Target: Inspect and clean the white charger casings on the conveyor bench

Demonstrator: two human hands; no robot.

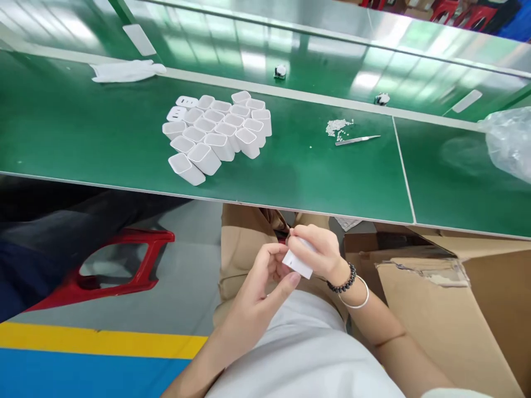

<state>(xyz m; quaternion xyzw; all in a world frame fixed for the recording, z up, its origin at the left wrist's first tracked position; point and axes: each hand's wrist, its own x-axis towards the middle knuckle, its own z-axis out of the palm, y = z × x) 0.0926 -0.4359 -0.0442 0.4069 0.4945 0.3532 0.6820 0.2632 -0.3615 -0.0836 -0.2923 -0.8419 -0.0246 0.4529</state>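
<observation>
while my right hand [318, 250] pinches a small white piece [300, 265], its dark mark [291, 262] too tiny to read, my curled left hand [260, 283] thumbs its edge; whether it grips, i cannot tell. beyond both, white housings [224, 149] crowd left and tweezers [357, 140] lie right on the green bench [298, 177].

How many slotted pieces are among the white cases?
2: one slotted piece at the back left of the cases, the other just nearer and slightly left. No others show there.
</observation>
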